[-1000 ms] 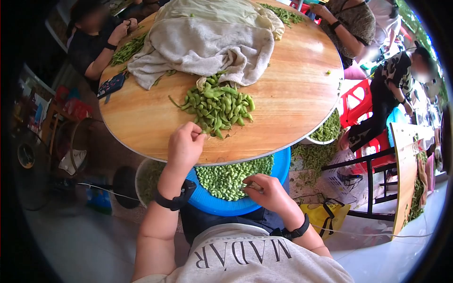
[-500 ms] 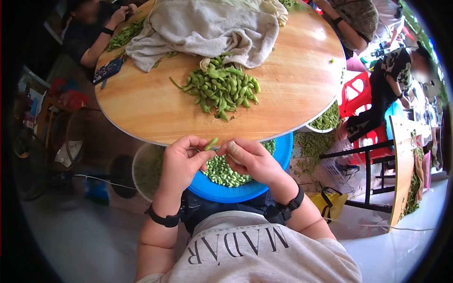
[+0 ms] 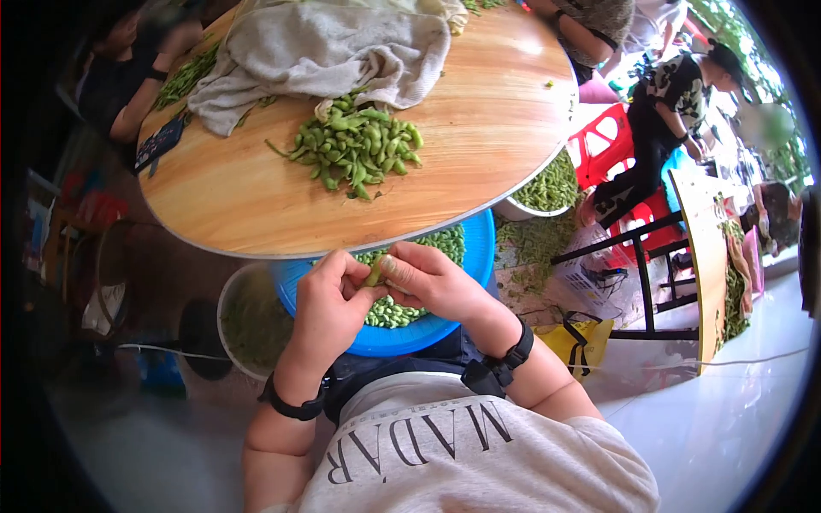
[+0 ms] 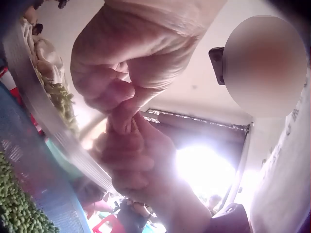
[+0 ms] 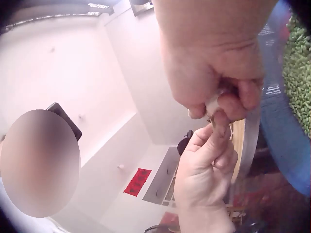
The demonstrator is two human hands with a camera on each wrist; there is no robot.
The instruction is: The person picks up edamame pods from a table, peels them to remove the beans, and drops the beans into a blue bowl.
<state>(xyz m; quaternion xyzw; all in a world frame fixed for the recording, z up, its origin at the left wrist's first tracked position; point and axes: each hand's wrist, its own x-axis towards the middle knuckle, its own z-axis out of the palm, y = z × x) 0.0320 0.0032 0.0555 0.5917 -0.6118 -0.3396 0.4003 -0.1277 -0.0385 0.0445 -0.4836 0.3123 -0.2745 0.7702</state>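
Observation:
In the head view both hands meet over a blue basin (image 3: 352,342) of shelled green soybeans (image 3: 392,316). One green edamame pod (image 3: 375,274) is pinched between them. My left hand (image 3: 332,299) grips its near end with thumb and curled fingers. The right hand (image 3: 440,284) holds the other end, its thumb pressed along the pod. Both wrist views show the fingertips of the two hands touching, with the pod mostly hidden by them. Beyond the hands, a heap of whole edamame pods (image 3: 355,150) lies on the round wooden table (image 3: 479,162).
A crumpled grey cloth (image 3: 329,51) covers the table's far part. Below the table stand a pale bucket (image 3: 229,329) at left and a white tub of pods (image 3: 547,188) at right. Black-legged furniture (image 3: 646,282) and a yellow bag (image 3: 586,342) are farther right. Other people sit around.
My left hand has come back from the pod heap with a pod, and the right hand has risen from the beans to meet it. Both now pinch that pod. The head view has shifted.

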